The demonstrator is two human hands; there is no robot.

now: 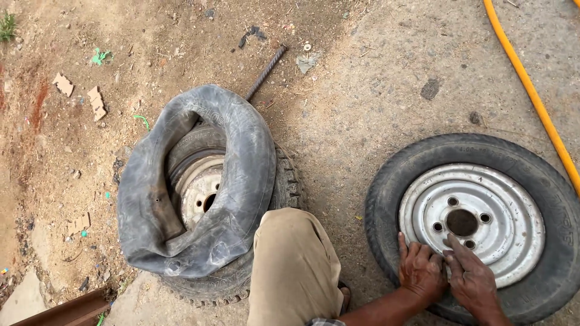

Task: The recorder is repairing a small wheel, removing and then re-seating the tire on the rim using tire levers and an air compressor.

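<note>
A black tyre (386, 199) on a silver steel rim (513, 205) lies flat on the ground at the right. Both of my hands rest on the near left part of that rim. My left hand (420, 270) lies palm down with its fingers spread over the rim's edge. Touching it on the right, my right hand (471, 279) has its fingers stretched toward the bolt holes around the hub hole (462, 222). Neither hand holds anything that I can see. My knee in tan trousers (293, 265) is bent between the two wheels.
At the left lies a second wheel with a knobby tyre (289, 187), a limp black inner tube (241, 157) draped over it. A ribbed steel rod (266, 71) lies behind it. A yellow hose (531, 90) runs along the right. Cardboard scraps (96, 102) litter the dirt.
</note>
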